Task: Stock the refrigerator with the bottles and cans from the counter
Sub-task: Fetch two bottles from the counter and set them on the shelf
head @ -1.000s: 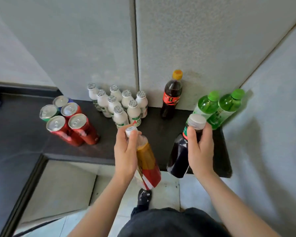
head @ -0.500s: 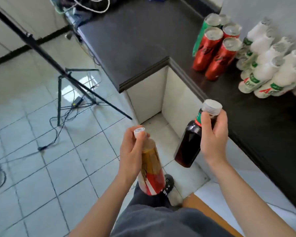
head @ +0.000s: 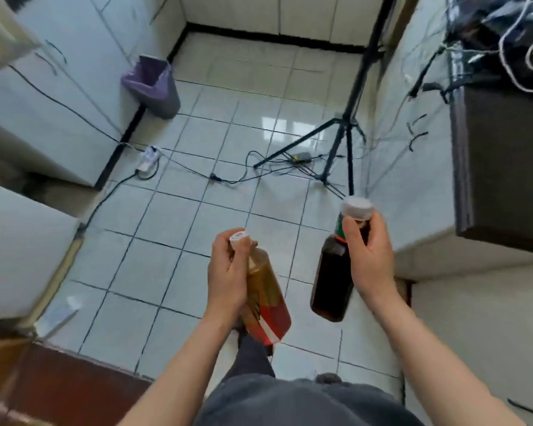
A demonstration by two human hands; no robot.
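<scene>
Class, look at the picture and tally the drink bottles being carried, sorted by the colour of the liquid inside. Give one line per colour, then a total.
Amber bottle, held by the left hand: 1
Dark brown bottle, held by the right hand: 1
Total: 2

The scene is brightly and evenly lit by cool daylight. A white glare patch is reflected on the glossy floor tiles (head: pixel 277 124) well ahead of the left hand (head: pixel 226 272). Motion blur is seen throughout, strongest toward the edges, where the dark surface (head: pixel 505 167) beyond the right hand (head: pixel 371 256) is smeared. Straight lines are bowed by wide-angle distortion. Shadows are soft and faint.
</scene>
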